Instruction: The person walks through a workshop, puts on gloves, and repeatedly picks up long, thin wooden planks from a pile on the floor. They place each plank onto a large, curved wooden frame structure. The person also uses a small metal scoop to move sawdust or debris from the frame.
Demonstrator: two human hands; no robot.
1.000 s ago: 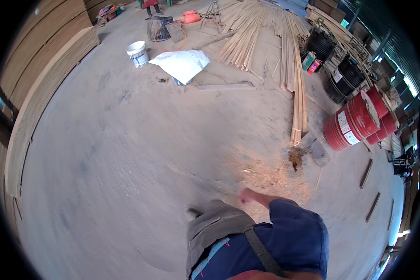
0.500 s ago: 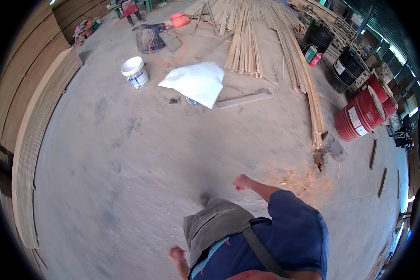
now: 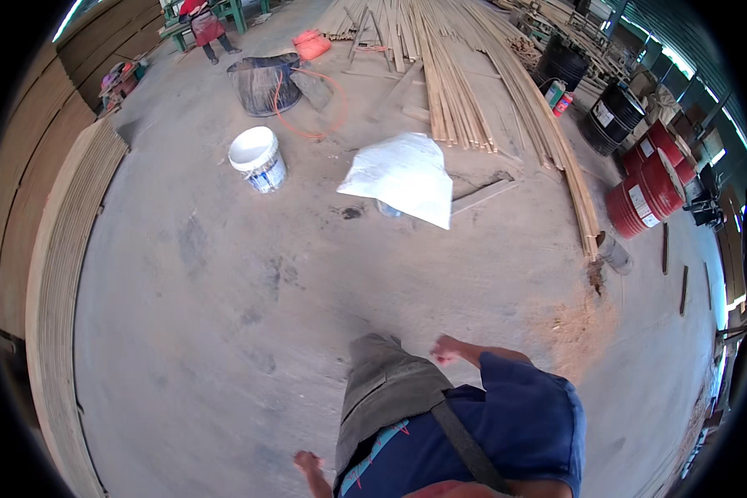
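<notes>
I stand on a dusty concrete floor [image 3: 224,315] in a blue shirt and grey trousers. My right hand [image 3: 446,349] hangs in front of my body at waist height, fingers loosely apart, holding nothing. My left hand [image 3: 308,461] shows at the lower edge beside my hip, also empty; its fingers are too small to read. Neither hand touches anything. Nearest ahead are a white sack [image 3: 402,176] lying on the floor and a white bucket [image 3: 257,158] to its left.
Long wood slats [image 3: 452,79] lie piled at the top and along the right. Red drums [image 3: 649,191] and black drums [image 3: 612,116] stand at right. A black mesh tub [image 3: 264,83] with an orange cable is beyond the bucket. Stacked boards [image 3: 58,274] line the left. Another person [image 3: 203,21] stands far off.
The bucket, sack and slats have come nearer and lower in view. My left hand has swung into view at the lower edge, and my right hand has moved lower in the view.
</notes>
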